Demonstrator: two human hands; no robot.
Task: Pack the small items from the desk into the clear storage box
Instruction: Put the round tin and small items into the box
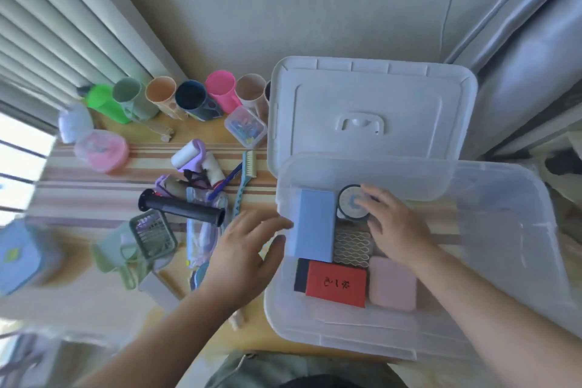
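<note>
Clear storage box (504, 261) holds five items. Right hand (393, 224) fingers spread on round tin (351, 202); left hand (248, 249) open, empty. Six cups (189, 98) along desk's (94, 173) far edge.

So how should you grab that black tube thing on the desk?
Take the black tube round its bare middle, coming from above. It lies flat, its flared end points left, and fingers should close across its narrow width. The left hand is nearest.

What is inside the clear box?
Inside the clear box: a blue box, a red box, a pink case, a wavy-patterned piece and a round tin under the right hand. Anything beneath them is hidden.
</note>
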